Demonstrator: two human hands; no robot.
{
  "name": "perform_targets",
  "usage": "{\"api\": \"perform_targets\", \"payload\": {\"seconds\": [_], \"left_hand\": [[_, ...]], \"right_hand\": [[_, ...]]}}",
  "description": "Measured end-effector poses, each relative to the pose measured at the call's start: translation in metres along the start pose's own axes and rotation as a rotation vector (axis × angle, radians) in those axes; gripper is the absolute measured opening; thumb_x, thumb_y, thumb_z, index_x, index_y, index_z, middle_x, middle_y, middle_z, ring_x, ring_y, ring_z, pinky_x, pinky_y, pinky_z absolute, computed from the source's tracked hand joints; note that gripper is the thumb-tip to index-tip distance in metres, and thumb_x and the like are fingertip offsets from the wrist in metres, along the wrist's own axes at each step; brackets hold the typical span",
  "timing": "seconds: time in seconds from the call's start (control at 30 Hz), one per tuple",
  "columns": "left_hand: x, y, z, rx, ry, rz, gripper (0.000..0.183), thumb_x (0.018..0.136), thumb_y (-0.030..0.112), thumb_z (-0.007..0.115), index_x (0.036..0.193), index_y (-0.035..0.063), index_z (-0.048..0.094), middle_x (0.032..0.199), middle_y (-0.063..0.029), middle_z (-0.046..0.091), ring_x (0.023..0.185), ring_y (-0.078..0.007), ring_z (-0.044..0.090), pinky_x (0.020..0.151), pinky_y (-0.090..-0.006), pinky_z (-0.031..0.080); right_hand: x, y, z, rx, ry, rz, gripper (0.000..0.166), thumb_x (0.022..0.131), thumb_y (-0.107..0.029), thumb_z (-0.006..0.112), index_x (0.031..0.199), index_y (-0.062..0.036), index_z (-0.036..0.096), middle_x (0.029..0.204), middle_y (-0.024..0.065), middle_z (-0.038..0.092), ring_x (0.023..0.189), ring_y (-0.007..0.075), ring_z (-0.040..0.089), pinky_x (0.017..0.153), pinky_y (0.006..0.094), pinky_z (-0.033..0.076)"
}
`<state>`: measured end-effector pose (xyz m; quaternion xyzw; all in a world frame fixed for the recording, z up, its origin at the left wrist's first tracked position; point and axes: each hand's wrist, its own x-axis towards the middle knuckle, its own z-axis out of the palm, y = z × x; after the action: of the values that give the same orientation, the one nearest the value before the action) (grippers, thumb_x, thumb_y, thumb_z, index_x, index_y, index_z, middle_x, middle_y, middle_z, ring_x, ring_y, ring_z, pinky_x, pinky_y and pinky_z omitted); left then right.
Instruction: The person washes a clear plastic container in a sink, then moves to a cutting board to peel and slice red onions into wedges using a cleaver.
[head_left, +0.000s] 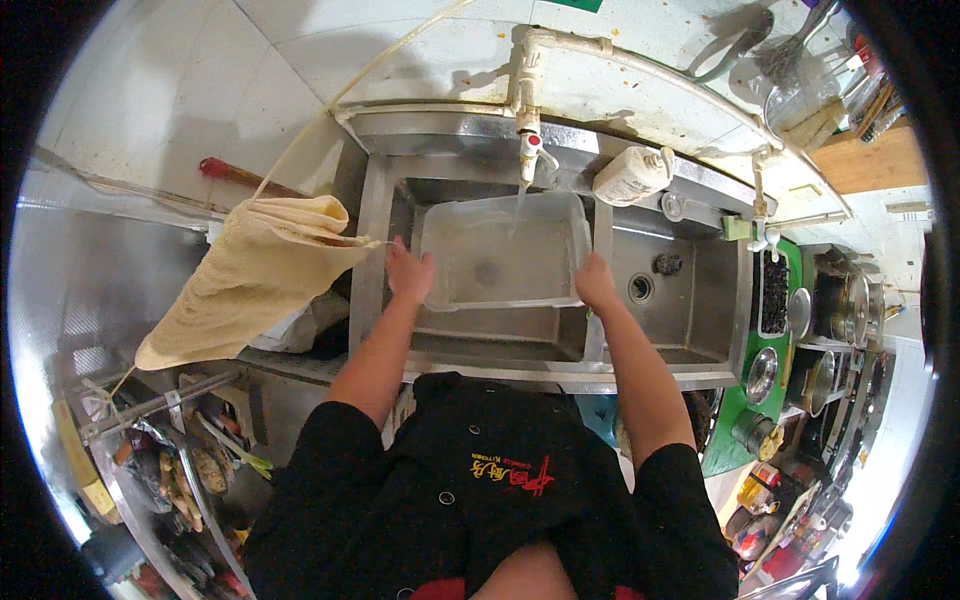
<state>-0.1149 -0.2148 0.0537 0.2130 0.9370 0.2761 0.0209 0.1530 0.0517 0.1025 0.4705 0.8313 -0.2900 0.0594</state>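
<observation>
A translucent rectangular plastic tub (502, 274) is in the left basin of a stainless-steel sink (487, 345), slightly skewed. Water runs into it from a tap with a red-dotted lever (529, 154). My left hand (409, 274) is at the tub's left side, thumb against the edge; its other fingers are partly hidden. On the opposite side, my right hand (598, 283) grips the right edge near the divider between the basins. Shallow water seems to cover the tub's bottom.
A beige towel (255, 285) hangs from a cord at the left. Behind the divider stands a white plastic bottle (632, 177). The right basin holds a dark scrubber (667, 263) near the drain (641, 288). Farther right, a green board (739, 420) carries a tray of dark food (774, 292).
</observation>
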Motion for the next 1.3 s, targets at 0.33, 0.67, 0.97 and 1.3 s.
{"api": "perform_targets", "payload": {"seconds": [0.33, 0.67, 0.97, 1.3], "left_hand": [[0.004, 0.048, -0.088, -1.106, -0.614, -0.337, 0.033, 0.094, 0.031, 0.062, 0.108, 0.003, 0.069, 0.104, -0.0047, 0.067, 0.097, -0.0146, 0.058, 0.088, -0.0324, 0.046], [0.017, -0.016, -0.11, -1.413, -0.435, -0.617, 0.027, 0.097, 0.024, 0.059, 0.115, 0.0051, 0.065, 0.11, -0.007, 0.068, 0.104, -0.0218, 0.065, 0.092, -0.0384, 0.052], [-0.065, -0.077, 0.061, -0.976, -1.006, -0.664, 0.019, 0.084, 0.014, 0.067, 0.099, 0.0034, 0.064, 0.084, -0.0076, 0.064, 0.071, -0.022, 0.064, 0.054, -0.0381, 0.048], [0.045, 0.041, 0.013, -0.466, -0.376, -0.075, 0.025, 0.078, 0.016, 0.074, 0.095, 0.0011, 0.063, 0.086, -0.0131, 0.066, 0.072, -0.0251, 0.063, 0.066, -0.0413, 0.05]], "right_hand": [[-0.067, 0.047, 0.023, 0.822, -0.272, 0.374, 0.014, 0.083, -0.012, 0.07, 0.089, 0.0008, 0.067, 0.075, 0.0088, 0.064, 0.058, 0.0171, 0.059, 0.046, 0.0346, 0.041], [0.004, -0.04, -0.009, 0.669, -0.325, 0.313, 0.033, 0.09, -0.029, 0.066, 0.084, 0.004, 0.069, 0.072, 0.0082, 0.064, 0.06, 0.0184, 0.06, 0.048, 0.0354, 0.044], [-0.068, -0.066, -0.13, 0.182, 0.071, -0.256, 0.045, 0.088, -0.036, 0.072, 0.117, -0.002, 0.066, 0.099, 0.0211, 0.071, 0.081, 0.0337, 0.07, 0.078, 0.0427, 0.055], [-0.074, 0.04, -0.043, 0.406, 0.177, 0.05, 0.041, 0.087, -0.025, 0.075, 0.119, -0.0025, 0.065, 0.095, 0.0189, 0.073, 0.084, 0.0333, 0.071, 0.075, 0.0422, 0.056]]}}
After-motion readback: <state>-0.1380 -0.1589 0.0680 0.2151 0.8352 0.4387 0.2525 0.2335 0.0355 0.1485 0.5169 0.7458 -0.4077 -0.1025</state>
